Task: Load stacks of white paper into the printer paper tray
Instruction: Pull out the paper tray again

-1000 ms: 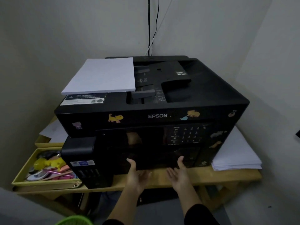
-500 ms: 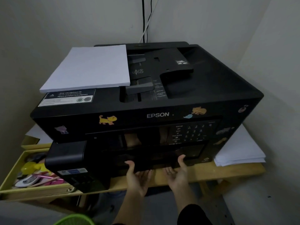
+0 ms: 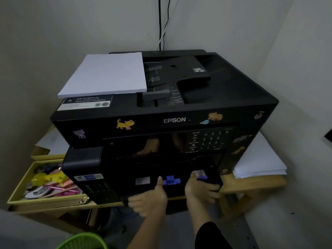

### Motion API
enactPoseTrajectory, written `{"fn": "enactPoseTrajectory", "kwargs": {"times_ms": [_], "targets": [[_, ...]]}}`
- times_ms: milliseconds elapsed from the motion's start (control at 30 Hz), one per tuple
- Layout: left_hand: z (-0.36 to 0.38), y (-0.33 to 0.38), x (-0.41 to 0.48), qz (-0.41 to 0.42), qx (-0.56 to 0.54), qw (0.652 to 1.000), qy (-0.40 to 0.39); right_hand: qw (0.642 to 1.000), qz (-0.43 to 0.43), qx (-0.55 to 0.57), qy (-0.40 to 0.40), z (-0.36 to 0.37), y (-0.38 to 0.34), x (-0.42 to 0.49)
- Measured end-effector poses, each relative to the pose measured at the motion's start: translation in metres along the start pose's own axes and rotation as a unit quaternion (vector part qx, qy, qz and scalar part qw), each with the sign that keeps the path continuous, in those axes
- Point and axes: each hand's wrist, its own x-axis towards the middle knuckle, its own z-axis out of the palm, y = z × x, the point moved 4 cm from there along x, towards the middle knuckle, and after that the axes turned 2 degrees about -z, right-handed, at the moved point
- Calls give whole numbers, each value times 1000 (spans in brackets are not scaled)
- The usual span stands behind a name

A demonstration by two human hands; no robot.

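Note:
A black Epson printer [image 3: 179, 112] with animal stickers stands on a wooden table. A stack of white paper [image 3: 106, 74] lies on its top left. The black paper tray [image 3: 143, 180] sticks out of the printer's lower front, with a blue guide [image 3: 170, 180] showing inside. My left hand [image 3: 150, 196] grips the tray's front edge, thumb on top. My right hand [image 3: 199, 189] grips the same edge further right. Another pile of white paper [image 3: 258, 162] sits on the table to the right of the printer.
A yellow box [image 3: 19, 187] of pens and small items lies left of the printer. The wooden table edge [image 3: 251, 184] runs along the front. Walls close in behind and on the right. A green basket rim [image 3: 82, 241] is at the bottom left. Cables [image 3: 161, 24] hang behind the printer.
Both hands have closed on the tray front and drawn it out of the printer; the blue guide inside is now exposed. The camera has moved closer and lower.

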Motion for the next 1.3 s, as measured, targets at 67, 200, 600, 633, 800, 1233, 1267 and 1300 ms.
{"fn": "enactPoseTrajectory", "kwargs": {"times_ms": [67,200,600,633,800,1233,1267,1300], "targets": [[0,11,-9,82,124,988,51,980,-168,-104,26,2,-5,-9],[12,-2,5,94,325,940,36,886,-364,-287,25,13,2,-20],[11,3,26,418,478,772,26,759,-490,-426,-62,9,9,-9],[10,2,26,422,481,768,25,756,-490,-430,-65,7,9,-10],[3,-9,20,422,493,761,17,753,-465,-453,-110,-8,16,-12],[-21,-75,-3,427,502,752,22,711,-511,-461,-144,-61,68,-19],[-24,-79,-7,428,503,750,25,711,-515,-457,-146,-66,71,-20],[-27,-83,-9,425,511,747,25,711,-514,-457,-149,-71,75,-22]]}}
